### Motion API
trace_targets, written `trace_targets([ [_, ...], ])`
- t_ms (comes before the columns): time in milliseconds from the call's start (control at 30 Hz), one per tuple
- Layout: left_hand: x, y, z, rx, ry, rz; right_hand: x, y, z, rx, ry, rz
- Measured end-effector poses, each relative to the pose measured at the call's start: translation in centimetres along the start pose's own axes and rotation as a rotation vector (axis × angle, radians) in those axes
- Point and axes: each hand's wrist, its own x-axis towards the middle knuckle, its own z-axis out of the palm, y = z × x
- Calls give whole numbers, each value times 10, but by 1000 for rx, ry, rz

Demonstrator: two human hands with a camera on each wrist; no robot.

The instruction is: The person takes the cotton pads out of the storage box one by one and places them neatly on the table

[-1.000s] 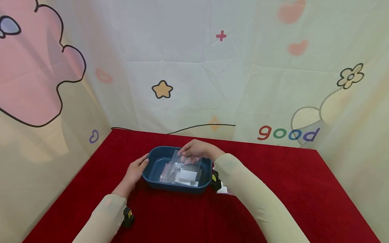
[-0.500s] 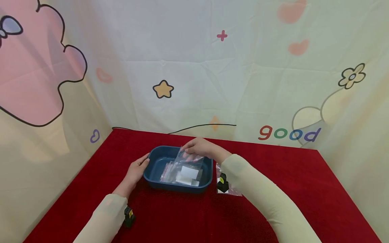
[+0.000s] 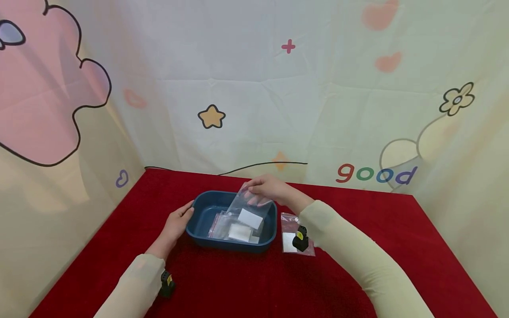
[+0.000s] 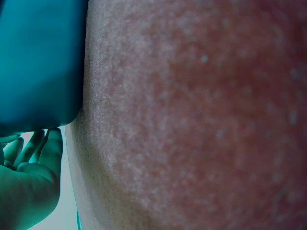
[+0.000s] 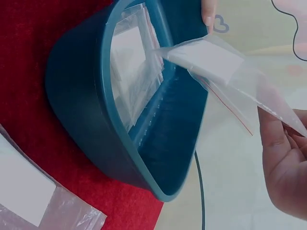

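A blue plastic basin (image 3: pixel 230 245) stands on the red cloth, holding several clear zip bags (image 5: pixel 132 62) with white pieces inside. My left hand (image 3: pixel 176 225) holds the basin's left end; in the left wrist view its fingers (image 4: pixel 50 148) lie against the basin wall. Between its thumb and fingers, my right hand (image 3: pixel 268 187) pinches the top of one clear zip bag (image 5: pixel 211 60). This bag slants up over the basin, with a white rectangle showing in it and its lower end close over the other bags.
On the red cloth (image 3: pixel 226 287), right of the basin, lies another clear zip bag (image 3: pixel 289 243) with a white piece in it, partly covered by the right wrist camera (image 3: pixel 301 238). A patterned curtain (image 3: pixel 254 110) hangs behind and at the sides.
My right hand has moved up and to the right, lifting the pinched zip bag a little. More of the bag beside the basin shows. My left hand has stayed at the rim.
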Motion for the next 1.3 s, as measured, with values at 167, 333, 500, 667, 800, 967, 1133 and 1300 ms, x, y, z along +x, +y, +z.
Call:
trace_targets([
  [167,0,0,0,1,0,-1,-4,-1,-4,-11,40,16],
  [333,-1,0,0,5,2,2,-10,-1,-8,-23,79,31],
  [500,0,-1,0,6,6,4,-18,3,-14,14,76,12],
  [667,-1,0,1,10,17,8,-26,8,-20,52,88,-6],
  [800,-2,1,1,11,11,5,-30,15,-25,76,106,-4],
  [967,0,-2,1,22,27,18,-35,23,-31,111,110,0],
  [1133,-2,0,0,18,24,12,-40,29,-39,154,119,-11],
  [1300,-2,1,-1,3,-7,-12,-47,37,-48,177,143,-2],
])
